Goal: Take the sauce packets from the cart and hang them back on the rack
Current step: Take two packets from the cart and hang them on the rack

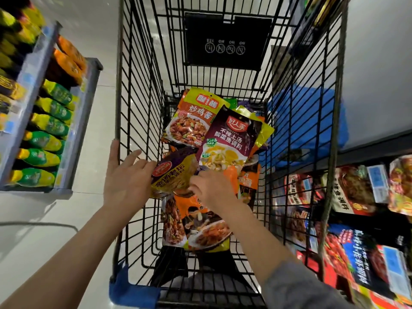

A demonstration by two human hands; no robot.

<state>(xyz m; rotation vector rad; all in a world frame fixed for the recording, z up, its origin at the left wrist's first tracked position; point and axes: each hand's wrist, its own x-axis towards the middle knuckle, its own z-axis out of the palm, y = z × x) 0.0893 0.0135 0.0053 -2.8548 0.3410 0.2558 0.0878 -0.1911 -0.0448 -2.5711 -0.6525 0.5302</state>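
Several sauce packets lie piled in the black wire cart (138,90). On top are a yellow-and-orange packet (191,121) and a purple packet (229,139). A purple-and-yellow packet (172,175) is lifted off the pile between my hands. My left hand (126,177) presses its left edge with straight fingers. The curled fingers of my right hand (211,188) hold its lower right edge. An orange packet (196,221) lies underneath, near the cart's front. The rack of hanging sauce packets (356,197) stands to the right of the cart.
A shelf with green-and-yellow bottles (44,139) and orange-capped bottles (69,61) stands on the left. A blue bag (307,121) sits beyond the cart's right wall. A black sign (225,41) hangs on the cart's far end. Pale floor tiles lie between shelf and cart.
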